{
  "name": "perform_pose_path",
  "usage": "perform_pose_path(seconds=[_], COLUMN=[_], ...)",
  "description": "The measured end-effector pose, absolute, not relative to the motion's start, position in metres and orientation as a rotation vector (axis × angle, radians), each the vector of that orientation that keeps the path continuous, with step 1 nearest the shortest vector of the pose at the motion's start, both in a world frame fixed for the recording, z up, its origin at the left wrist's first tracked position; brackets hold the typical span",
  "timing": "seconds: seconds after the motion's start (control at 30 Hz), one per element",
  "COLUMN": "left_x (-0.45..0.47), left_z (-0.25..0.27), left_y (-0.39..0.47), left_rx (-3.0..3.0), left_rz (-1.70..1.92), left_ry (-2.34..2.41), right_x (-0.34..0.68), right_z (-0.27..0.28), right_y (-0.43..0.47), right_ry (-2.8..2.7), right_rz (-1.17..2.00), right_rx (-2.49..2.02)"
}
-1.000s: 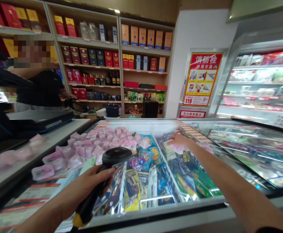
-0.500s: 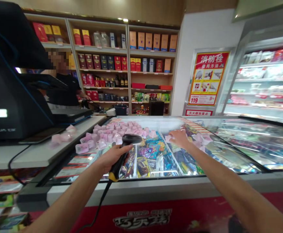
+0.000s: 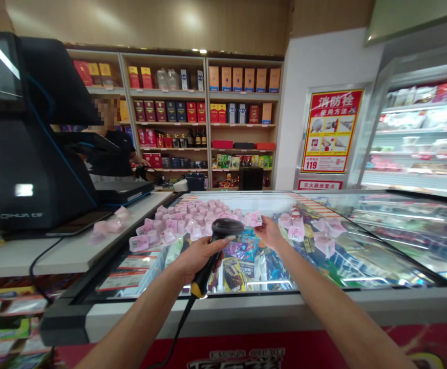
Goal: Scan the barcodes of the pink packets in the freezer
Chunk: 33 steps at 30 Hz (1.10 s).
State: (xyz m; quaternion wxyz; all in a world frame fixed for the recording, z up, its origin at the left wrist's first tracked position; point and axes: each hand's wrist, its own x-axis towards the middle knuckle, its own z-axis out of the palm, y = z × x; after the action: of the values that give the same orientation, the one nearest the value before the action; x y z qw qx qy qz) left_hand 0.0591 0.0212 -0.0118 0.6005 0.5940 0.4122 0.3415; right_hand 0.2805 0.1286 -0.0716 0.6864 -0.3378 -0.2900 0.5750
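Observation:
My left hand (image 3: 202,257) is wrapped round the handle of a black and yellow barcode scanner (image 3: 227,227), its cable trailing down over the freezer's front. Just right of the scanner's head, my right hand (image 3: 270,233) pinches a small pink cup (image 3: 253,220) with a barcode label facing up. A heap of similar pink cups (image 3: 192,218) spreads over the glass top left of the scanner. Several more pink cups (image 3: 296,229) lie on the glass to the right of my right hand. Packaged ice creams (image 3: 242,251) show through the glass underneath.
A chest freezer (image 3: 254,307) with a sliding glass top spans the front. On the left counter (image 3: 65,256) stand a black checkout machine (image 3: 42,154) and a few pink cups (image 3: 110,225). A person (image 3: 111,148) in dark clothes stands behind. Shelves of boxes (image 3: 187,113) line the back wall.
My right hand has moved left from the right-hand cups toward the scanner, now with a pink cup between its fingers. The head view has tilted upward slightly.

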Motion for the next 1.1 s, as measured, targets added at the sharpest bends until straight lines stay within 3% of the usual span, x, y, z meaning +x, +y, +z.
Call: perform_pose_path(seconds=[0.6,0.77,0.93,1.1], left_x=[0.045,0.039,0.041,0.052], left_z=[-0.001,0.005,0.006,0.001], left_y=[0.008,0.011,0.016,0.020], left_rx=[1.358,1.404,1.414,1.339], left_rz=[0.739,0.776,0.859,0.933], left_ry=[0.858,0.896,0.953,0.950], right_x=[0.265,0.271,0.262,0.239], right_z=[-0.079,-0.085,-0.090,-0.091], right_y=[0.141,0.148,0.154,0.159], right_ry=[-0.670,-0.882,-1.191,-1.464], right_rz=[1.232,0.876,0.252,0.062], right_rx=[-0.837,-1.099,-1.469,-1.611])
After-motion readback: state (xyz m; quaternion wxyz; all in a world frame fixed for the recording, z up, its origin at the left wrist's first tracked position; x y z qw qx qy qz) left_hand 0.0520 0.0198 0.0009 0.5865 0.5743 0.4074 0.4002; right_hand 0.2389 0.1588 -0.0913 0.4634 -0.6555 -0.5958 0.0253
